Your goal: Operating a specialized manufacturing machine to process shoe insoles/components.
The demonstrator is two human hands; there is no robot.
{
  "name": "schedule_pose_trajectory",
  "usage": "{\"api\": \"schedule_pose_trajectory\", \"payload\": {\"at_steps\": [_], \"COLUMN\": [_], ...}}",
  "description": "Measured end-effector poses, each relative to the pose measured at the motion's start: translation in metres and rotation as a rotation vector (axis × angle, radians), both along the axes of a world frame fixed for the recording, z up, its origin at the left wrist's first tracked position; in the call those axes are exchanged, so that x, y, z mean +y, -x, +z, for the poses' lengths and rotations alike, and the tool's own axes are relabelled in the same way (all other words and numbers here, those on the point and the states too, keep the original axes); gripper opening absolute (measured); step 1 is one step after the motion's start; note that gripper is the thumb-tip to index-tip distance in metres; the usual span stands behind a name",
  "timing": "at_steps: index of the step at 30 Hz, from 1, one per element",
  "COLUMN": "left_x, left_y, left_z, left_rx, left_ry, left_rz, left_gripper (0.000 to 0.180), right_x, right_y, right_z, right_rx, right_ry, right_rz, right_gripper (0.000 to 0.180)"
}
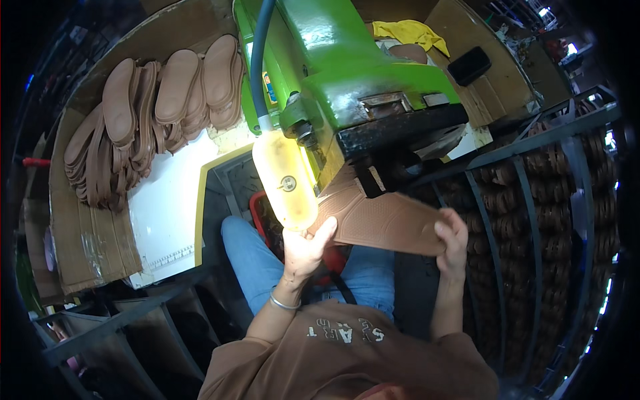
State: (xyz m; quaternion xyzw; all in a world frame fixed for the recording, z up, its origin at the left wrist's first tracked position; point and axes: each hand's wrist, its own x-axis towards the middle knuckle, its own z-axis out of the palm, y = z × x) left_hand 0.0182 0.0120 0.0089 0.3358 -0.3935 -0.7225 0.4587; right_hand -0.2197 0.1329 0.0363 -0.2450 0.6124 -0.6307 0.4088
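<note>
- Brown, textured, flat sole piece (393,223): lies beneath the green-painted metal machine (320,40), its inner part under the overhanging black head (400,127) and its outer part projecting toward the right.
- Left hand (307,252): clamped on the near left edge of the piece, thumb on top, the other fingers largely hidden behind the lamp; presumably this steadies the end closest to the machine.
- Right hand (453,240): well apart from the left, gripping the outer end; the wide spacing probably keeps the piece flat and lets its angle be controlled.
- Yellow, elongated, lit lamp (287,180): hangs just above the left hand, apparently to light the working spot, though it also obstructs the view there.
- Brown, foot-shaped soles (120,107): heaped on the white tabletop (163,207), seemingly within easy reach; a bent brown cardboard wall (83,247) surrounds them, perhaps to contain the heap.
- Surroundings: a grey metal rack (553,139) packed with brown pieces near the right arm; a red container (257,212) below; a yellow cloth (413,32) and black rectangular object (469,66) behind the machine.
</note>
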Motion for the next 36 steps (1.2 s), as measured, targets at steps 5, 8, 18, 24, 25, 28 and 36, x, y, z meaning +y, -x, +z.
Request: {"api": "schedule_pose_trajectory", "payload": {"at_steps": [5,8,18,24,25,28,36], "left_x": [-0.006,-0.007,-0.019,-0.015,-0.018,-0.024,-0.014], "left_y": [-0.017,-0.025,-0.067,-0.010,-0.008,-0.017,-0.088], "left_z": [-0.001,-0.002,0.004,-0.015,-0.018,-0.016,-0.013], "left_rx": [-0.154,-0.041,-0.210,-0.266,-0.261,-0.300,-0.085], "left_ry": [0.026,0.005,0.124,0.250,0.250,0.428,-0.021], "left_rz": [-0.030,0.013,0.046,0.023,0.026,0.042,0.102], "left_gripper": [0.038,0.032,0.024,0.021,0.021,0.021,0.028], "right_x": [-0.069,-0.099,-0.104,-0.084,-0.083,-0.088,-0.111], "right_y": [0.013,0.011,-0.023,0.012,0.015,0.011,-0.047], "right_z": [0.014,0.007,-0.025,-0.028,-0.025,-0.017,-0.020], "right_rx": [0.014,-0.005,0.020,-0.039,-0.046,-0.034,-0.034], "right_ry": [0.048,0.098,0.279,0.306,0.308,0.287,0.239], "right_rz": [0.073,0.167,0.228,-0.065,-0.075,-0.048,0.208], "right_gripper": [0.023,0.022,0.036,0.026,0.024,0.022,0.024]}}
